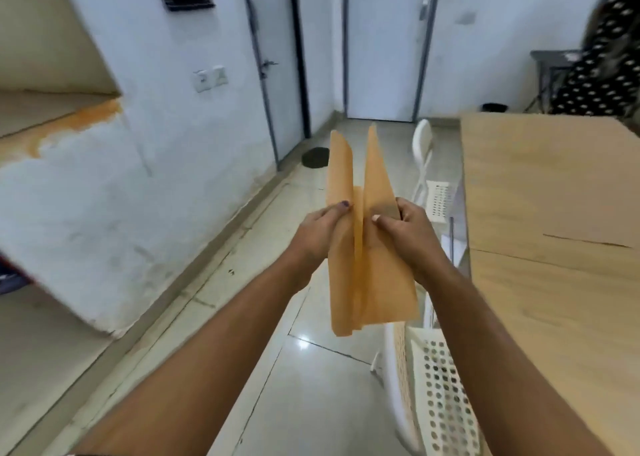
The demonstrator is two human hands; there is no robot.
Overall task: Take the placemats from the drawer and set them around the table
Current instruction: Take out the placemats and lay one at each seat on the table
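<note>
Two white perforated chairs are standing beside one another on the tiled floor; a dark round mat is lying near a closed door

The placemats are held edge-up between the left hand and the right hand, above the floor. The table lies to the right. Two chairs stand at its left side, one behind the other.
</note>
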